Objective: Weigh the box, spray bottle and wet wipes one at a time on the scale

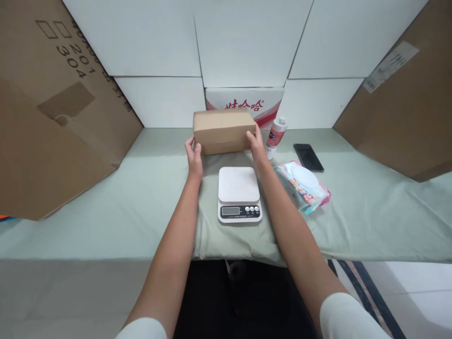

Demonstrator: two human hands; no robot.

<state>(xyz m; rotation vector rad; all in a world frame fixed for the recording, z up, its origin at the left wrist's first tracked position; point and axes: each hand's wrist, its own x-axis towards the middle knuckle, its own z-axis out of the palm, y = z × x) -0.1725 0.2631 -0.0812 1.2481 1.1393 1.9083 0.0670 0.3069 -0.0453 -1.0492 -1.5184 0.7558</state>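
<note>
A closed brown cardboard box (222, 134) is gripped at both ends by my hands, near the back of the cloth-covered table. My left hand (194, 157) grips its left end, the thumb on the front face. At the right end my right hand (257, 143) holds it, thumb also on the front face; the other fingers are partly hidden behind the box. Between my forearms lies a white digital kitchen scale (239, 194), its plate bare and its display blank. Whether the box touches the table I cannot tell.
A white printed carton (271, 99) stands behind the box. To the right are a bottle with a pink label (276, 135), a pack of wipes (304, 184) and a dark phone (308, 157). Large cardboard sheets (70, 136) flank the green tablecloth (155, 188).
</note>
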